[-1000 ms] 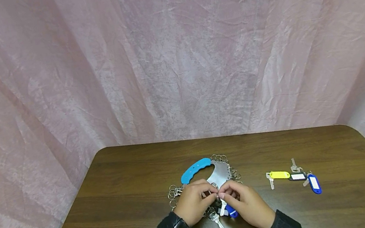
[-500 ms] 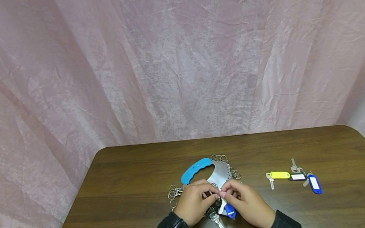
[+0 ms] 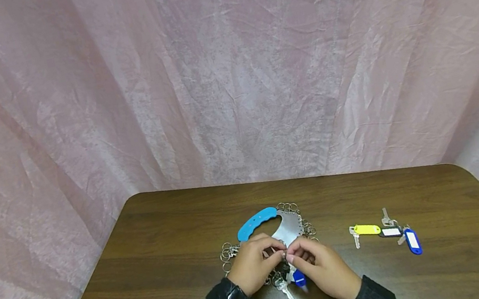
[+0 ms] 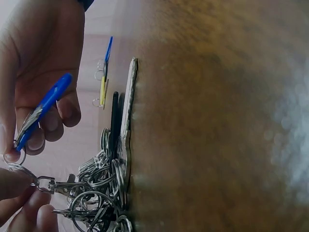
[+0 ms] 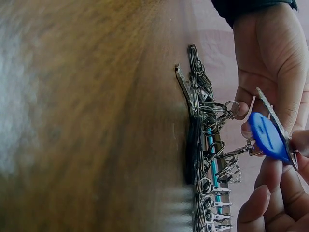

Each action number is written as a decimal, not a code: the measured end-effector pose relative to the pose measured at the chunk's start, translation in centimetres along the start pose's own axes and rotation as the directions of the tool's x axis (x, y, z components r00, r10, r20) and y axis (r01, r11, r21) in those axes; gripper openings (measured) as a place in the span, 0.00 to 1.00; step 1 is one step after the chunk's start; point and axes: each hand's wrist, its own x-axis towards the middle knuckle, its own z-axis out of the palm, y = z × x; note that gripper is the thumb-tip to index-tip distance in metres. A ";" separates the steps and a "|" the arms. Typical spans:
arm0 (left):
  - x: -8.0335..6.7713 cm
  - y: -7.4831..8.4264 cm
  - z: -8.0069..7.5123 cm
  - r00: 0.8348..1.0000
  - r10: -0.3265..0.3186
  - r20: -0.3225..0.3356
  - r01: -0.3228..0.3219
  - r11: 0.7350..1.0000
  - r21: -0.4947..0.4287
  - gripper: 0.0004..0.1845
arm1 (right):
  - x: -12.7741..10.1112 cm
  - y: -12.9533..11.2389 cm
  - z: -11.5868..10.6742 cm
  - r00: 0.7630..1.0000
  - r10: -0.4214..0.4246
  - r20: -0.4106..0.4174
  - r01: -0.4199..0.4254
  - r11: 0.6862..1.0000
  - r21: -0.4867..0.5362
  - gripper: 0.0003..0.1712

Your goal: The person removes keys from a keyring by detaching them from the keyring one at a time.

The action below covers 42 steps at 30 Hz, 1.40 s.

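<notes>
Between both hands, a blue key tag [image 5: 265, 137] and a key [image 5: 274, 113] hang from a small metal ring [image 4: 20, 169]. My left hand [image 3: 254, 261] pinches the metalwork where this ring meets a small clasp [image 4: 63, 185]. Thumb and index finger of my right hand [image 3: 320, 266] pinch the ring from the other side. Below them lies a curved metal key holder [image 3: 290, 227] with a blue grip [image 3: 257, 221] and rings and clasps along its edge. Another key [image 3: 286, 291] hangs at its near side. The fingertips partly hide the ring.
To the right on the brown table [image 3: 166, 226] lie a yellow key tag [image 3: 367, 229], a black key tag [image 3: 391, 232] and a blue-framed key tag [image 3: 412, 241], each near a key. A pink curtain [image 3: 227, 77] hangs behind the table.
The blue tag has swung a little leftward and turned beneath the fingers. Both hands stay nearly in place, with small finger shifts at the ring.
</notes>
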 end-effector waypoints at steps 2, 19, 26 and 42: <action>0.0 0.0 0.0 1.000 -0.013 -0.001 0.013 1.000 -0.002 0.05 | 0.0 0.0 0.0 1.000 -0.009 0.016 0.009 1.000 0.004 0.01; 0.0 -0.2 0.1 0.999 -0.033 -0.010 0.033 0.999 -0.022 0.04 | 0.0 -0.1 -0.1 0.999 -0.026 0.046 0.027 1.000 -0.010 0.04; 0.0 0.0 0.0 1.000 0.016 0.007 -0.016 1.000 0.000 0.04 | 0.0 0.0 -0.2 0.999 -0.024 0.024 0.024 1.000 -0.019 0.01; -0.1 0.2 -0.1 0.996 0.079 0.049 -0.081 0.996 0.034 0.03 | 0.0 0.1 -0.2 0.999 0.018 -0.036 -0.020 0.998 -0.059 0.03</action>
